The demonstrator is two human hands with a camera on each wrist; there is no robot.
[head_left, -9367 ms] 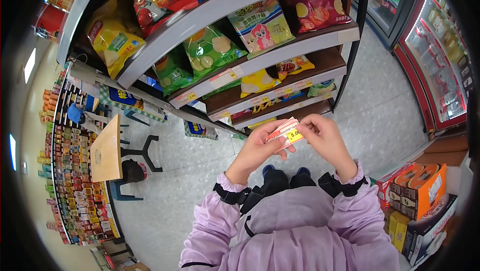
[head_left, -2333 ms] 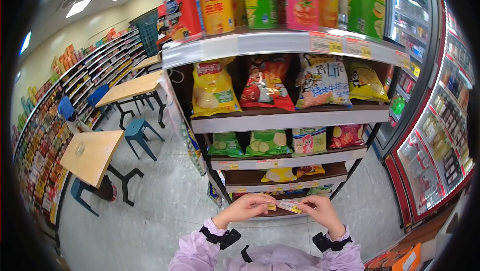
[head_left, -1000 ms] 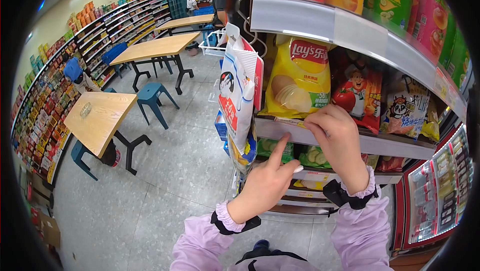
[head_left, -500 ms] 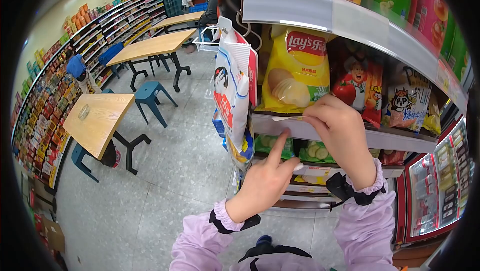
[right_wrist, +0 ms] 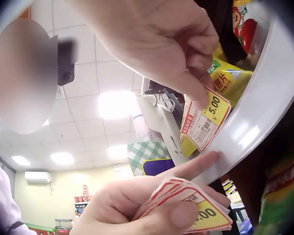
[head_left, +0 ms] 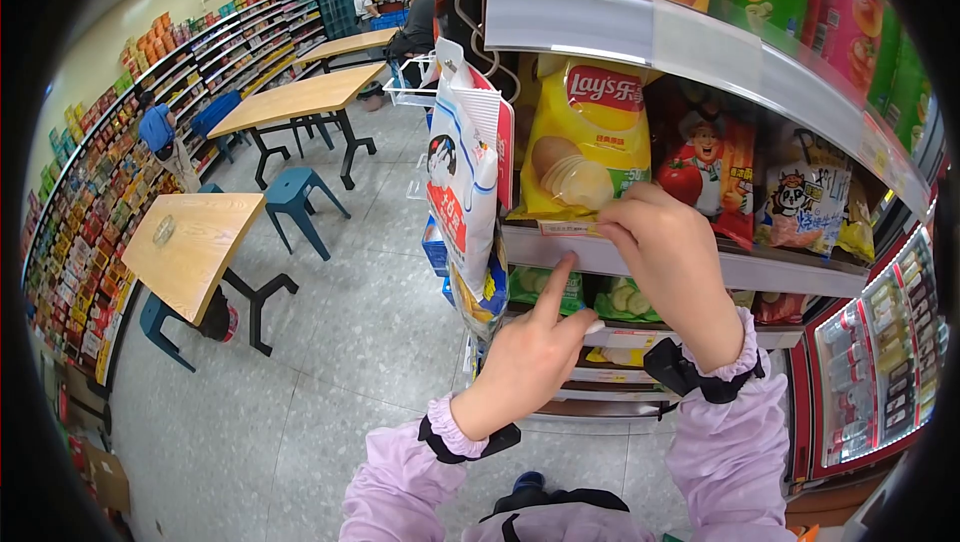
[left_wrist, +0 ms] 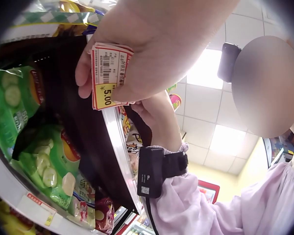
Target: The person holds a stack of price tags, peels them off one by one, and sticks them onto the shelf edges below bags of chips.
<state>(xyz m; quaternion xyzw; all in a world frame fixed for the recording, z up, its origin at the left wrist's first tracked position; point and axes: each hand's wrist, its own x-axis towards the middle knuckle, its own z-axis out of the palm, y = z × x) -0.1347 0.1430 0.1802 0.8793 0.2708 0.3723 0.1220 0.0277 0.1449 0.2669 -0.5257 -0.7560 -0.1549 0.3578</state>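
Observation:
A stack of price tags (left_wrist: 107,73) is held in the left hand (head_left: 527,364), pinched between thumb and curled fingers; its index finger is extended and touches the shelf's front strip (head_left: 610,264). The right hand (head_left: 672,267) pinches a single price tag (right_wrist: 206,120) marked 5.00 at the top edge of that strip, just below the yellow Lay's bag (head_left: 585,142). In the right wrist view the tag stack (right_wrist: 186,208) lies beneath the single tag, apart from it.
Red chip bags (head_left: 705,167) stand right of the yellow one. A hanging white package (head_left: 462,172) is at the shelf's left end. Green bags (head_left: 545,287) lie one shelf below. Tables (head_left: 195,247) and a blue stool (head_left: 300,204) stand to the left, with a person (head_left: 162,132) beyond.
From among the tags held at the body, one is now at the strip in the right hand. Over the last half second it has turned from edge-on to lie flatter along the strip.

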